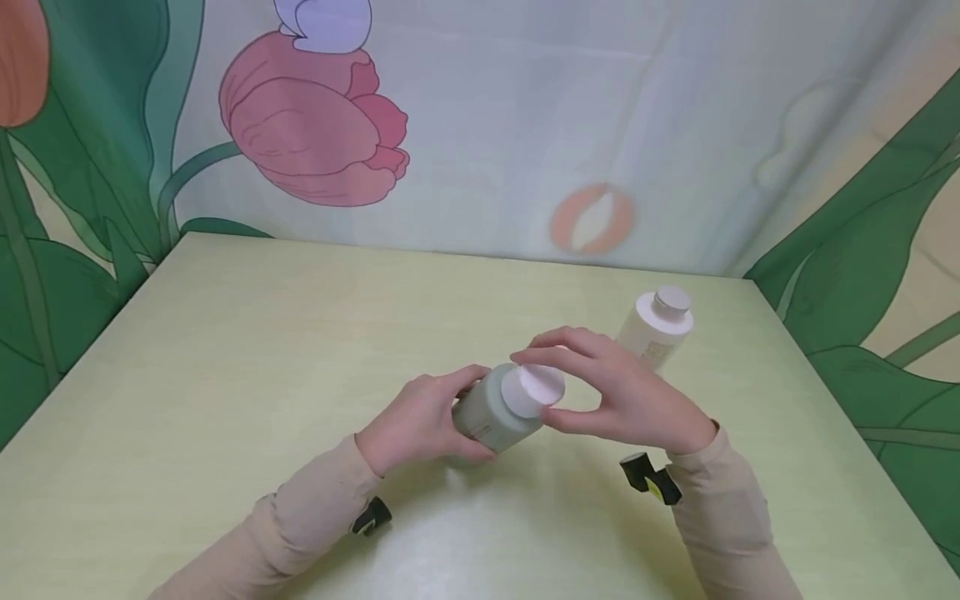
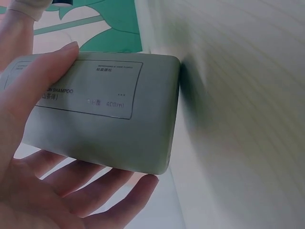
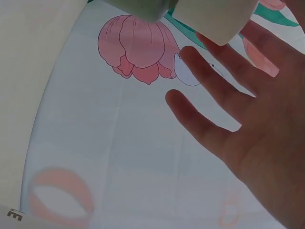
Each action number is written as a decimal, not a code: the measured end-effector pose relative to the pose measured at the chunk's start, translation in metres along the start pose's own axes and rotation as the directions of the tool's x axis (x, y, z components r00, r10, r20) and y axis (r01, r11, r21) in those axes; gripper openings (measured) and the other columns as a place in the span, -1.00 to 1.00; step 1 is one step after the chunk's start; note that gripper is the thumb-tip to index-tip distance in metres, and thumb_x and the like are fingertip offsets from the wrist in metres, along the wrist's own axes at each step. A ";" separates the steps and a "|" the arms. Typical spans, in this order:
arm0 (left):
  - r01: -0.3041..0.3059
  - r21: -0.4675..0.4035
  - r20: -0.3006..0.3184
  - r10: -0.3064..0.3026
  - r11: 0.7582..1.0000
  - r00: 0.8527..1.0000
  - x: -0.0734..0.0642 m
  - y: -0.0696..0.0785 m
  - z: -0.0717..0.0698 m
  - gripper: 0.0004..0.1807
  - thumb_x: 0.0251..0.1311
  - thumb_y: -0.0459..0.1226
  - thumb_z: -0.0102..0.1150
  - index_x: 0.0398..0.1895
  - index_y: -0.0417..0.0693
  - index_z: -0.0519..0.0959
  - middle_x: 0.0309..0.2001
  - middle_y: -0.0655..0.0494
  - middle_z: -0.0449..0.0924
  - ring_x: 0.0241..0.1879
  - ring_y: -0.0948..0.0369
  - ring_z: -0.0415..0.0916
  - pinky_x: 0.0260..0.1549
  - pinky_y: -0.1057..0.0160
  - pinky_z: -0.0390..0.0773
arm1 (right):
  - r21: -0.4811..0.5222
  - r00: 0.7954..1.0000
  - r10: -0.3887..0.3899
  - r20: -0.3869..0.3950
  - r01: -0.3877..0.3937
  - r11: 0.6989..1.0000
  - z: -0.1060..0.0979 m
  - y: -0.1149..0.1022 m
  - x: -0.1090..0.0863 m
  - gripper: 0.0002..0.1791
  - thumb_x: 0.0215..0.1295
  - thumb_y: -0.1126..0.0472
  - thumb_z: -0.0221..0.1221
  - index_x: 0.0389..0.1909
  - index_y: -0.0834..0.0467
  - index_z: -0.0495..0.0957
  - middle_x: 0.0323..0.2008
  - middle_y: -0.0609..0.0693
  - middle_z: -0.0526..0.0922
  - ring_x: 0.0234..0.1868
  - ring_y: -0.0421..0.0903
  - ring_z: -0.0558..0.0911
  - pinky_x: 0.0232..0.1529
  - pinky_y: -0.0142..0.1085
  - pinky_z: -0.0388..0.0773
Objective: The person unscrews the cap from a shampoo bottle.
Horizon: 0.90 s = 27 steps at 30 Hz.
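Note:
A grey-green shampoo bottle (image 1: 491,412) with a white cap (image 1: 542,387) is tilted over the table, its cap end toward the right. My left hand (image 1: 420,417) grips the bottle's body, thumb along the labelled side and fingers around the opposite side. Printed lettering shows on the bottle (image 2: 124,138) in the left wrist view. My right hand (image 1: 618,392) holds the cap between thumb and fingertips. In the right wrist view, the cap (image 3: 214,19) meets the upper fingers, while the lower fingers (image 3: 200,126) stretch out apart from it.
A white bottle (image 1: 656,325) stands upright behind the right hand. The pale table (image 1: 300,333) runs back to a curtain (image 1: 480,167) printed with flowers, and leafy panels flank both sides. Small black devices (image 1: 648,477) sit at the wrists.

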<state>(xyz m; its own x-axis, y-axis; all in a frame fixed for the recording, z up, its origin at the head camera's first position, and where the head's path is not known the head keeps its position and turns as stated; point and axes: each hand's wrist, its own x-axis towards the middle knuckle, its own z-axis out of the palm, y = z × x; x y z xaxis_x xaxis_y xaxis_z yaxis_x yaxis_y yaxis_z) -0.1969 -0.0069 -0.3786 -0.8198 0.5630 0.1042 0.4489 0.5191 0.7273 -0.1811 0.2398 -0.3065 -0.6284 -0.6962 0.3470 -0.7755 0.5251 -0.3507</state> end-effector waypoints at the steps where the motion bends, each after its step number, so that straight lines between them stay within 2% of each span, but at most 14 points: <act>1: -0.003 0.002 0.000 0.003 1.000 1.000 0.000 0.000 0.000 -0.21 -0.26 -0.16 0.59 0.16 0.14 0.44 -0.09 0.14 0.69 -0.12 0.20 0.63 -0.08 0.16 0.56 | -0.011 1.000 0.009 -0.001 -0.009 1.000 0.001 -0.001 0.000 -0.37 0.13 0.09 0.37 0.25 -0.02 0.44 0.12 -0.14 0.51 0.14 -0.17 0.50 0.14 -0.22 0.46; 4: -0.013 0.010 -0.002 0.013 1.000 1.000 0.000 -0.001 0.000 -0.21 -0.26 -0.16 0.59 0.16 0.13 0.44 -0.10 0.14 0.69 -0.13 0.21 0.63 -0.10 0.18 0.56 | -0.072 0.999 0.045 -0.023 -0.047 0.996 0.003 -0.004 0.001 -0.32 0.12 -0.02 0.37 0.27 0.00 0.41 0.12 -0.14 0.52 0.10 -0.17 0.53 0.11 -0.22 0.49; 7: -0.017 0.017 -0.004 0.017 1.000 1.000 0.001 -0.001 0.000 -0.21 -0.26 -0.15 0.59 0.16 0.13 0.44 -0.11 0.15 0.69 -0.15 0.22 0.63 -0.11 0.20 0.55 | -0.150 0.995 0.076 -0.061 -0.084 0.985 0.004 -0.007 0.001 -0.36 0.10 -0.08 0.36 0.19 0.03 0.45 -0.02 -0.15 0.57 -0.08 -0.20 0.57 -0.04 -0.29 0.52; 11: -0.010 0.015 -0.004 0.010 1.000 1.000 0.000 -0.001 0.000 -0.21 -0.26 -0.15 0.58 0.16 0.15 0.44 -0.13 0.16 0.70 -0.16 0.24 0.62 -0.12 0.21 0.55 | -0.223 0.992 0.070 -0.103 -0.092 0.970 0.005 -0.010 0.001 -0.47 0.07 -0.10 0.37 0.02 0.04 0.52 -0.22 -0.19 0.57 -0.29 -0.24 0.52 -0.23 -0.35 0.49; 14: -0.004 0.011 -0.001 0.004 1.000 1.000 0.000 0.000 -0.001 -0.21 -0.26 -0.15 0.59 0.16 0.16 0.44 -0.13 0.17 0.70 -0.16 0.24 0.62 -0.12 0.21 0.55 | -0.249 0.993 0.042 -0.111 -0.069 0.966 0.005 -0.010 0.002 -0.53 0.10 -0.08 0.36 -0.02 0.02 0.54 -0.24 -0.19 0.57 -0.33 -0.25 0.51 -0.28 -0.36 0.47; 21: -0.003 0.007 -0.003 0.003 1.000 1.000 -0.001 0.001 -0.002 -0.21 -0.26 -0.17 0.58 0.16 0.13 0.44 -0.12 0.15 0.70 -0.16 0.23 0.62 -0.12 0.21 0.55 | -0.178 0.999 -0.027 -0.031 0.021 0.984 0.002 -0.009 0.003 -0.50 0.17 0.11 0.29 0.16 0.04 0.49 0.03 -0.13 0.58 -0.06 -0.18 0.59 -0.07 -0.27 0.54; 24: -0.017 0.018 -0.011 0.017 1.000 1.000 -0.001 0.000 -0.002 -0.20 -0.27 -0.17 0.58 0.17 0.11 0.44 -0.13 0.13 0.70 -0.18 0.23 0.63 -0.13 0.23 0.55 | -0.157 1.000 -0.017 -0.011 0.015 0.987 0.001 -0.010 0.003 -0.40 0.18 0.08 0.30 0.26 0.02 0.43 0.11 -0.12 0.55 0.05 -0.16 0.57 0.00 -0.22 0.52; 27: -0.027 0.027 -0.019 0.027 0.999 0.999 -0.001 0.000 -0.001 -0.20 -0.28 -0.17 0.59 0.16 0.11 0.44 -0.14 0.13 0.70 -0.18 0.23 0.63 -0.14 0.23 0.55 | -0.169 0.999 0.009 -0.034 -0.015 0.986 0.001 -0.012 0.002 -0.32 0.16 -0.01 0.33 0.31 0.00 0.37 0.14 -0.11 0.55 0.06 -0.16 0.56 0.02 -0.20 0.50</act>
<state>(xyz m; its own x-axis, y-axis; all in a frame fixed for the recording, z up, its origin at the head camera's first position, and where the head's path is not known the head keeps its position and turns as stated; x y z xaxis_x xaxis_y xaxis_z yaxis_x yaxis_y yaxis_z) -0.1960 -0.0082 -0.3781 -0.8139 0.5646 0.1372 0.4803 0.5210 0.7056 -0.1727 0.2316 -0.3027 -0.6372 -0.6742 0.3735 -0.7654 0.6104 -0.2040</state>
